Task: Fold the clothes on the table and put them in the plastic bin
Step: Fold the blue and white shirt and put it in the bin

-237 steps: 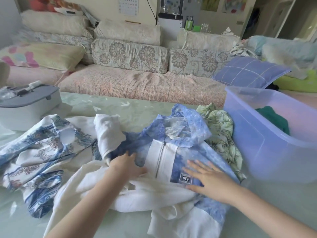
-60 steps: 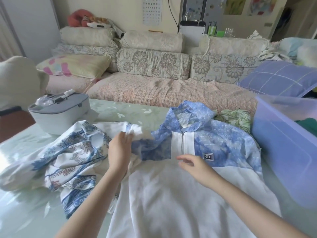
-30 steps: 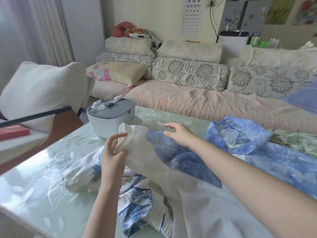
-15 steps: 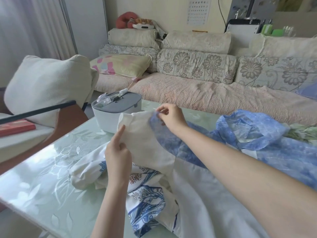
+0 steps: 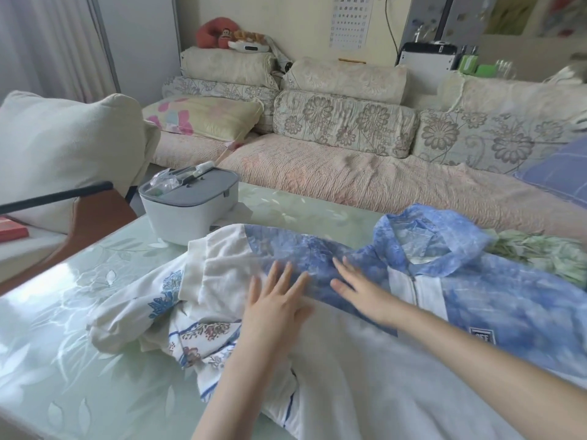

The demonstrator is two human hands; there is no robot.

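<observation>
While the glass table point(image 5: 63, 360) carries the laundry, the blue-and-white jacket point(image 5: 508, 312) is spread flat beneath both grips, its sleeve point(image 5: 286, 252) laid over a patterned white garment point(image 5: 152, 300). A grey-lidded box point(image 5: 190, 211) is seen beyond the left grip point(image 5: 273, 309). Left grip and right grip point(image 5: 362, 290) are pressed flat on the sleeve, fingers straight, nothing clasped.

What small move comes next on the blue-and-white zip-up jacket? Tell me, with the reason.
Probably fold the white-cuffed blue sleeve in across the chest of the blue-and-white zip-up jacket: the left hand and right hand press it flat, stretched sideways over the floral white garment.
</observation>
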